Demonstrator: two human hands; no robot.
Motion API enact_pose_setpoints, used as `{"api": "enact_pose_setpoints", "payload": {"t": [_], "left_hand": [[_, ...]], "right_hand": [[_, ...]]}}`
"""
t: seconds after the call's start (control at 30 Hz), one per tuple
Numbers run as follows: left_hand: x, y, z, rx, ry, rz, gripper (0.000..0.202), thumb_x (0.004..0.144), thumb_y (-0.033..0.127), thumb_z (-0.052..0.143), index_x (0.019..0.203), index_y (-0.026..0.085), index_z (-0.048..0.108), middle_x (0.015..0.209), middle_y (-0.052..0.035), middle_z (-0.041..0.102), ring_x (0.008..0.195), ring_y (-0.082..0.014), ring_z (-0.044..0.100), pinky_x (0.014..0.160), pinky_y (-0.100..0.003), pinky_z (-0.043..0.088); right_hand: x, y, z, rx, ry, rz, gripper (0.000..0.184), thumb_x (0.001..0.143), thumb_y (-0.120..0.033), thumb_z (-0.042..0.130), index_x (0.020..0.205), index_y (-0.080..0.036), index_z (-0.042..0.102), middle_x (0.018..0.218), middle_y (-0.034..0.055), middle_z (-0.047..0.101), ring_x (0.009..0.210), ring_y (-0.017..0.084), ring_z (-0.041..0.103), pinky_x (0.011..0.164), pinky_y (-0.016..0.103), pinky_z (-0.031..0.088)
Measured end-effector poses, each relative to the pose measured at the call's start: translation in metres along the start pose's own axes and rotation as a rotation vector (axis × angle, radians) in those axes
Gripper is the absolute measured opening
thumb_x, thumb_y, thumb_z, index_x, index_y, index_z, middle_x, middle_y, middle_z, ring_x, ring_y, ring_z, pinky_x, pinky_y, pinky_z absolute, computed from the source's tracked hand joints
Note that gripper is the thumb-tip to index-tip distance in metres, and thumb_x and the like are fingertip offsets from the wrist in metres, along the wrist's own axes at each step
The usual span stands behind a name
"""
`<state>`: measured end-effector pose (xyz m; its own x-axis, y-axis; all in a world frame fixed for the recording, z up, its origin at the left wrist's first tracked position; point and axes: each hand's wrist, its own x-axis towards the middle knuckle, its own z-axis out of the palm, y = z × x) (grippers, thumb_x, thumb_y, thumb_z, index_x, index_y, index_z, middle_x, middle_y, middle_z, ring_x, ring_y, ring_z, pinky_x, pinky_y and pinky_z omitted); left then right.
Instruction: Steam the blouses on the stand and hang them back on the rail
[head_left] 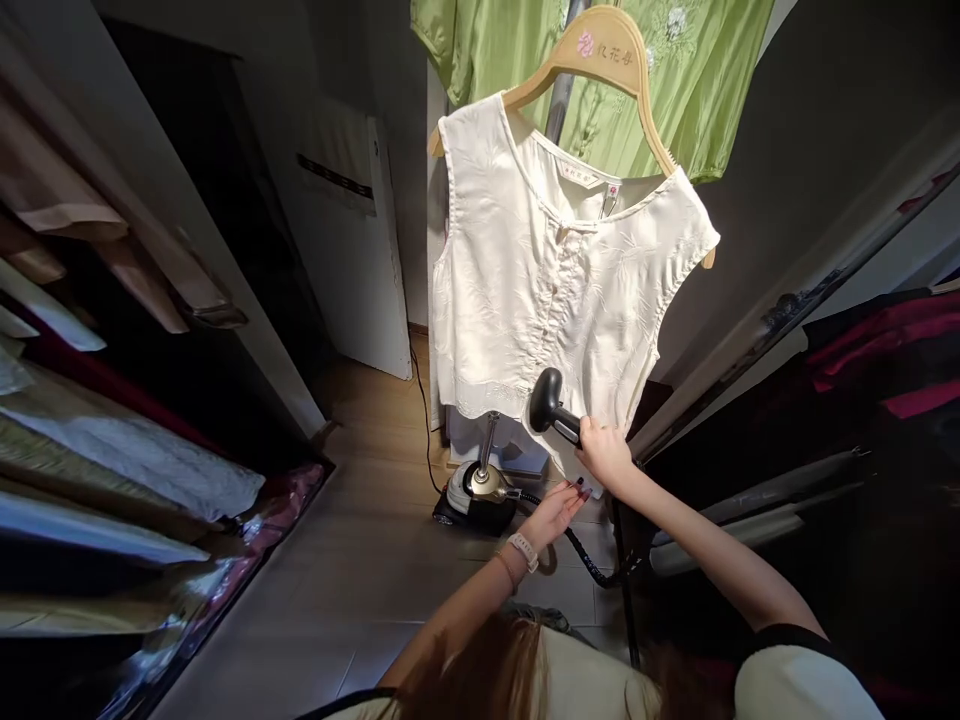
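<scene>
Right hand point(606, 455): fingers point(592, 432) wrapped round the handle of a black garment steamer head point(547, 398), grip fully closed. Head sits at the lower front of a white sleeveless top point(559, 270), close to the hem; contact with the cloth is hard to confirm from this angle.

Left hand point(553, 515): fingers spread forward, tips point(576, 490) at the bottom edge of the top, just below the right hand. Possibly a light pinch, cannot tell. White watch band point(523, 550) and thin bracelet point(506, 568) on that wrist.

Step in hand looks like steaming the hem area. Next pass calls for the cloth held taut under the head.

Top hangs on a wooden hanger point(630, 70) on a metal pole point(553, 115), green blouse point(712, 80) behind it. Black hose point(577, 548) leads to a steamer base unit point(480, 497) on the floor point(390, 560); black power cord point(424, 420) runs off behind.

Count: 2 hands, 1 head, 1 base, 1 hose, 2 garments on the pole, 1 hanger visible.

Around: clothes rack point(97, 450) at left, dark red garments point(885, 330) at right, white door point(352, 250) ahead.
</scene>
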<state>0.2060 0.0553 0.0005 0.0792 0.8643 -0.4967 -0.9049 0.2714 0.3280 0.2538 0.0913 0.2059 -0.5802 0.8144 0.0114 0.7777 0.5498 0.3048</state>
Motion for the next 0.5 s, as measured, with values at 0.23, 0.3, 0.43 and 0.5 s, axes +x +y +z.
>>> {"api": "enact_pose_setpoints", "payload": {"t": [0.23, 0.3, 0.43, 0.5], "left_hand": [[-0.002, -0.002, -0.026, 0.047, 0.091, -0.03, 0.016, 0.091, 0.01, 0.067, 0.104, 0.018, 0.062, 0.099, -0.0082, 0.074, 0.085, -0.0174, 0.075, 0.092, -0.034, 0.058], [-0.003, -0.003, -0.044, 0.086, 0.081, -0.059, 0.018, 0.091, 0.014, 0.067, 0.109, 0.018, 0.065, 0.115, -0.0111, 0.073, 0.094, -0.0193, 0.075, 0.094, -0.034, 0.056], [-0.012, -0.004, -0.082, 0.169, 0.047, -0.17, 0.032, 0.086, 0.02, 0.071, 0.118, 0.019, 0.067, 0.141, -0.0128, 0.064, 0.114, -0.0234, 0.07, 0.096, -0.033, 0.053], [-0.02, -0.001, -0.095, 0.209, 0.085, -0.218, 0.033, 0.086, 0.023, 0.072, 0.118, 0.019, 0.068, 0.144, -0.013, 0.062, 0.116, -0.024, 0.069, 0.093, -0.032, 0.054]], "right_hand": [[-0.038, -0.011, -0.012, 0.46, 0.386, 0.126, 0.031, 0.088, -0.033, 0.069, 0.115, -0.02, 0.062, 0.097, 0.0058, 0.076, 0.083, 0.023, 0.074, 0.067, 0.028, 0.048], [-0.048, -0.013, -0.007, 0.648, 0.563, 0.183, 0.033, 0.085, -0.033, 0.066, 0.115, -0.021, 0.064, 0.094, 0.0036, 0.077, 0.08, 0.021, 0.074, 0.068, 0.026, 0.049], [-0.065, -0.008, 0.014, 0.913, 0.801, 0.472, 0.042, 0.082, -0.047, 0.066, 0.115, -0.021, 0.068, 0.087, 0.0028, 0.076, 0.074, 0.02, 0.071, 0.069, 0.027, 0.05], [-0.071, 0.001, 0.027, 0.987, 0.858, 0.676, 0.05, 0.078, -0.058, 0.068, 0.109, -0.019, 0.07, 0.08, 0.0036, 0.074, 0.069, 0.021, 0.067, 0.066, 0.029, 0.048]]}}
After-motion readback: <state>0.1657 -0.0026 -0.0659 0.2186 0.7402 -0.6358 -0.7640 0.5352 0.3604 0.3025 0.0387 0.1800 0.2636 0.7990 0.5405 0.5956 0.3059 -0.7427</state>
